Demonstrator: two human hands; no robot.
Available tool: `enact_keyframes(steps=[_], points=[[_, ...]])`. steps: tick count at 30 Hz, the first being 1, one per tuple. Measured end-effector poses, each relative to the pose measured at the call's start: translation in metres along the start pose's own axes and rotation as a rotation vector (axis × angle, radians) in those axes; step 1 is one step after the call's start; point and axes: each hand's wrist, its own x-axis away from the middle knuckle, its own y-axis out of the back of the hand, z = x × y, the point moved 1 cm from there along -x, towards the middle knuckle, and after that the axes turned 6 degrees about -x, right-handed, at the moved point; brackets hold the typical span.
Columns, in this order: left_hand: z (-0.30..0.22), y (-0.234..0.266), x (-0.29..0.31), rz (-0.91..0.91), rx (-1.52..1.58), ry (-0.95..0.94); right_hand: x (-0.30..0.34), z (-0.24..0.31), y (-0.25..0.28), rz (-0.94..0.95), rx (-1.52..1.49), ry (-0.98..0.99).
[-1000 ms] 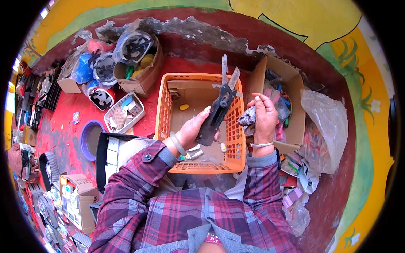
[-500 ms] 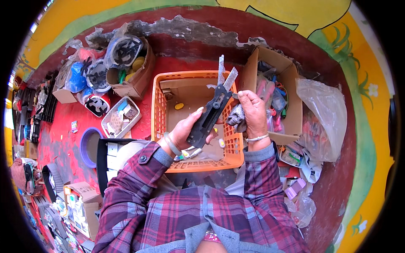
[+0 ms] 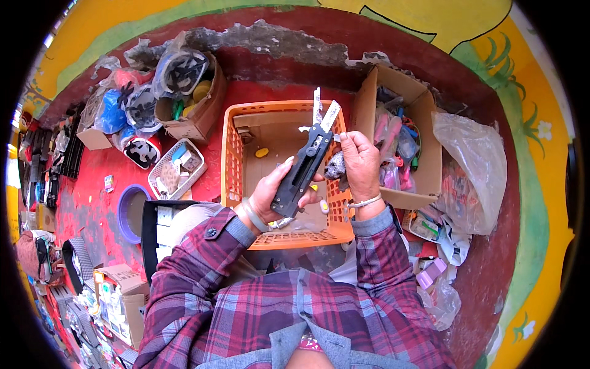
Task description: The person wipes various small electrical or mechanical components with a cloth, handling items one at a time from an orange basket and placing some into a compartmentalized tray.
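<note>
My left hand [image 3: 275,192] is closed round the black handle of a folding multi-tool [image 3: 301,175], tilted up above an orange plastic basket [image 3: 232,157]. Two pale, worn metal blades stick out of its far end, along with a short hooked piece. My right hand [image 3: 361,161] pinches a small metal piece at the tool's right side; whether that piece is joined to the tool I cannot tell. A crumpled grey speckled rag [image 3: 335,166] is tucked in the same hand. Down in the basket lie a cardboard lining and a few yellow and white small items [image 3: 262,152].
A cardboard box [image 3: 427,144] of bagged goods stands at the right, beside a clear plastic bag [image 3: 470,163]. At the left are a box of wrapped items [image 3: 206,114], a white tray [image 3: 195,175] and a purple basin [image 3: 125,215]. A painted wall curves behind.
The multi-tool's far end has dipped slightly and its two blades stand closer together. My right hand has shifted a little left, with the rag in it.
</note>
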Motion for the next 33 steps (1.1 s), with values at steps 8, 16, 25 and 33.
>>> enact_keyframes(steps=[8,16,25,33], points=[[-0.011,0.013,-0.009,-0.054,-0.381,-0.041,-0.004,-0.002,0.004,-0.107,0.051,0.084],[-0.005,0.013,-0.013,-0.214,-0.333,-0.015,0.014,0.010,-0.020,0.230,0.613,0.440],[-0.005,0.004,-0.007,-0.273,-0.697,0.003,0.013,0.006,-0.023,0.143,0.524,0.311],[-0.002,0.008,-0.006,-0.278,-0.769,-0.064,0.019,0.001,-0.030,0.086,0.639,0.473]])
